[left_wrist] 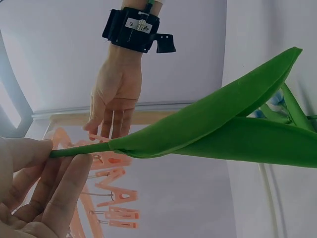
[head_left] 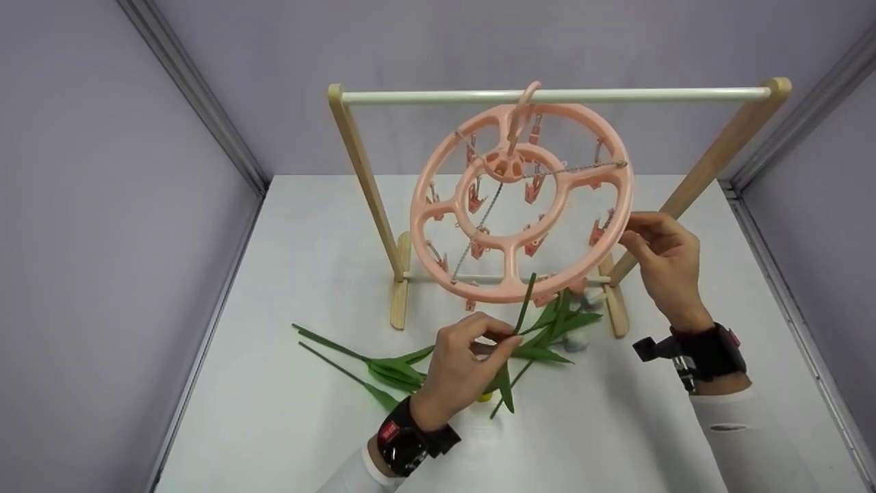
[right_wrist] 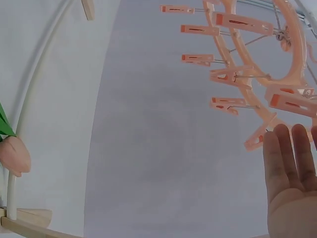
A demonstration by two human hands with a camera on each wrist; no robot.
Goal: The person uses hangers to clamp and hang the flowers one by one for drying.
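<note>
Two hands work at a pink peg hanger (head_left: 520, 205) that hangs by its hook from the white rail of a wooden rack (head_left: 356, 164) on a pale table (head_left: 274, 424), seen from the head camera. The left hand (head_left: 455, 370) pinches the green stem of an artificial flower (head_left: 523, 311) between thumb and fingertips and holds its tip up just under the hanger's lower rim. The right hand (head_left: 664, 257) touches the hanger's right rim with loosely bent fingers; whether it grips the rim or only steadies it cannot be told. More flowers (head_left: 390, 370) lie on the table under and beside the left hand.

From the left wrist, the fingers (left_wrist: 59, 183) close on the thin stem where broad green leaves (left_wrist: 233, 124) begin, and pink pegs (left_wrist: 116, 193) hang just beyond. The right hand (left_wrist: 115, 96) reaches down, fingers fairly straight.

From the right wrist, the fingers (right_wrist: 290, 163) stand straight and together beside a dangling peg (right_wrist: 260, 139), holding nothing visible.

By the look of it, the step in hand is bringing the stem to a peg. The next move likely calls for one peg to be squeezed apart and the stem slipped between its jaws. The free-swinging ring, its chains and the crowded neighbouring pegs could get in the way.
</note>
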